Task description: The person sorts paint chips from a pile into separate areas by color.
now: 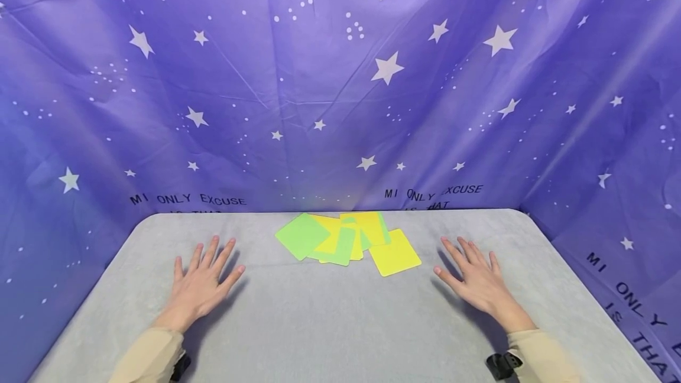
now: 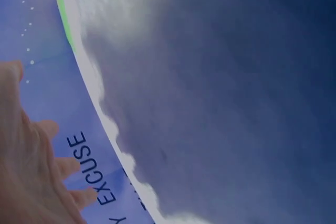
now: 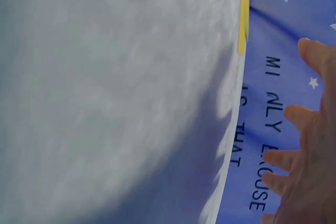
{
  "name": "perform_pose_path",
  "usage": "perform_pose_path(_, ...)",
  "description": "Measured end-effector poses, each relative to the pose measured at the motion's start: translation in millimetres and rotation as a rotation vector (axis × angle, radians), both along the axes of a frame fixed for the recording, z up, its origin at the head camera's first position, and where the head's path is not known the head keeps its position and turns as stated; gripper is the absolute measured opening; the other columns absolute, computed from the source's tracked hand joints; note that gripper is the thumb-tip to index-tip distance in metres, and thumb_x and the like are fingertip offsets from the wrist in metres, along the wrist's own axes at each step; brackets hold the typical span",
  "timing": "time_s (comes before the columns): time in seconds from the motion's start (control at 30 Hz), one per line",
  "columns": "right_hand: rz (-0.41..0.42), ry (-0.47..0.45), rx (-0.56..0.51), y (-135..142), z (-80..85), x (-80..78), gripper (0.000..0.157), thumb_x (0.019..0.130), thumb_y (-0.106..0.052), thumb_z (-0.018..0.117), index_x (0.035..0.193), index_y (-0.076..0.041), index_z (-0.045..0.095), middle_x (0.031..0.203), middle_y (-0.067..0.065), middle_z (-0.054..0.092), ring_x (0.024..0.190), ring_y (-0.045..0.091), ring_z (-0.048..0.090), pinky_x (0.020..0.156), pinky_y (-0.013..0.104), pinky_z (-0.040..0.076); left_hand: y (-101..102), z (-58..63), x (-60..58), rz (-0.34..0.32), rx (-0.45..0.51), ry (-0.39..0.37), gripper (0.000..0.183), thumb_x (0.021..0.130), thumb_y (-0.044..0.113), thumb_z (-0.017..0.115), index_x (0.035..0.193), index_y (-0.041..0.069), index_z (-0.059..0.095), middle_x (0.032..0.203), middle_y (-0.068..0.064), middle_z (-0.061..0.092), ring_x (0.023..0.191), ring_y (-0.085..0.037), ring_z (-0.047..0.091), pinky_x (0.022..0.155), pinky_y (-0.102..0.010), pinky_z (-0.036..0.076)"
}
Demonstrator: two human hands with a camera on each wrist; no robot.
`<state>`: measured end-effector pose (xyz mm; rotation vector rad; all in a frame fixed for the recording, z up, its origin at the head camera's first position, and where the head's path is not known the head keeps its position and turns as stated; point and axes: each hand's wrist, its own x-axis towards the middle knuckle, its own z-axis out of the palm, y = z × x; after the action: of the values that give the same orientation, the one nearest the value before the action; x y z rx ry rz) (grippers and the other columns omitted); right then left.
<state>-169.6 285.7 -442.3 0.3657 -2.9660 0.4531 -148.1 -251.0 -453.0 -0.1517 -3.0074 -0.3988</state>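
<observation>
Several green and yellow square cards overlap in a loose heap at the table's far edge in the head view. A green card [image 1: 303, 236] lies at the heap's left end, and a yellow card [image 1: 395, 253] at its right end juts toward the front. My left hand [image 1: 201, 282] is to the left of the cards, fingers spread and holding nothing. On the other side, my right hand [image 1: 476, 281] also has its fingers spread, with nothing in it. Both hands are apart from the cards. Each wrist view shows only a sliver of the cards edge-on.
The grey table [image 1: 340, 324] has rounded far corners. Behind it and at both sides hangs a purple curtain [image 1: 319, 75] with white stars and black lettering. Dark wrist devices show below each hand, at the beige sleeves [image 1: 151, 356].
</observation>
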Motion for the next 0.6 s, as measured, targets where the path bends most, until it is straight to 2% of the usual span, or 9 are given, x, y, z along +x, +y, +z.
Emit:
perform_pose_path(0.17,0.037,0.011,-0.064,-10,2.0,-1.0,0.071,0.095,-0.051,0.052,0.151,-0.013,0.033,0.149,0.027,0.029,0.135,0.046,0.026,0.105,0.07,0.01,11,2.4,-5.8,-0.02,0.043,-0.02,0.074,0.096,0.063,0.035,0.154,0.017,0.024,0.157,-0.021,0.016,0.138,-0.051,0.012,0.102,-0.074,-0.001)
perform_pose_path(0.43,0.116,0.038,-0.187,-32,0.3,-10.2,0.065,0.095,-0.041,0.057,0.148,-0.009,0.037,0.143,0.028,0.037,0.125,0.052,0.039,0.094,0.071,0.032,30,2.4,-17.4,-0.053,0.129,-0.026,0.072,0.098,0.059,0.036,0.154,0.016,0.025,0.156,-0.023,0.017,0.135,-0.053,0.02,0.102,-0.075,0.005)
perform_pose_path(0.6,0.175,0.03,-0.255,-49,1.0,-18.3,0.064,0.095,-0.038,0.058,0.148,-0.007,0.037,0.142,0.025,0.039,0.125,0.047,0.042,0.096,0.066,0.036,43,3.1,-22.9,-0.099,0.201,0.007,0.068,0.1,0.052,0.039,0.153,0.01,0.027,0.152,-0.029,0.021,0.134,-0.051,0.026,0.104,-0.07,0.018)
